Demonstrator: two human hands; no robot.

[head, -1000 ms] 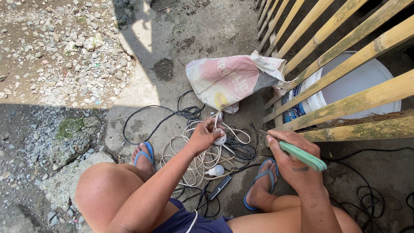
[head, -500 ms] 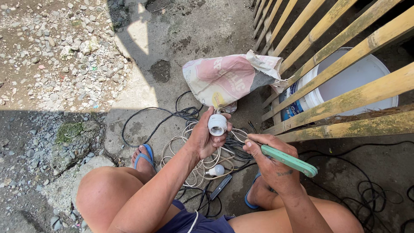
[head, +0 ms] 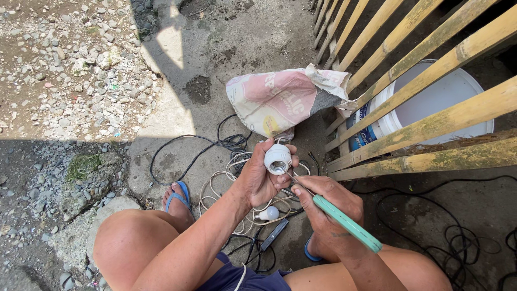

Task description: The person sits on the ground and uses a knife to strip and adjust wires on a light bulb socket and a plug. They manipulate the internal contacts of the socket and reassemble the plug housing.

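Socket: a white round plastic lamp socket [head: 278, 159] with its open threaded mouth turned toward the camera, held above the cable heap on the ground.
Left hand: the left hand [head: 261, 178] wraps the socket from below, fingers curled around its body and thumb across the near side.
Tool: a screwdriver with a pale green handle and thin metal shaft [head: 344, 222]; its tip reaches the socket's lower rim.
Right hand: the right hand [head: 328, 210], just right of the socket, is closed around the handle, fingers pressed together.
Cables: a tangle of white cord [head: 226, 186] lies directly beneath the socket, mixed with thin black cable [head: 183, 156] looping off to its left.
Bulb: a small white bulb [head: 269, 213] rests below the socket, among the cords.
Sack: a crumpled pink and white woven sack [head: 280, 99] lies beyond the socket.
Bucket: a white plastic bucket [head: 431, 105] stands to the socket's right, behind yellow bamboo fence slats [head: 420, 132].
Feet: a blue sandal [head: 177, 196] sits left of the cords.
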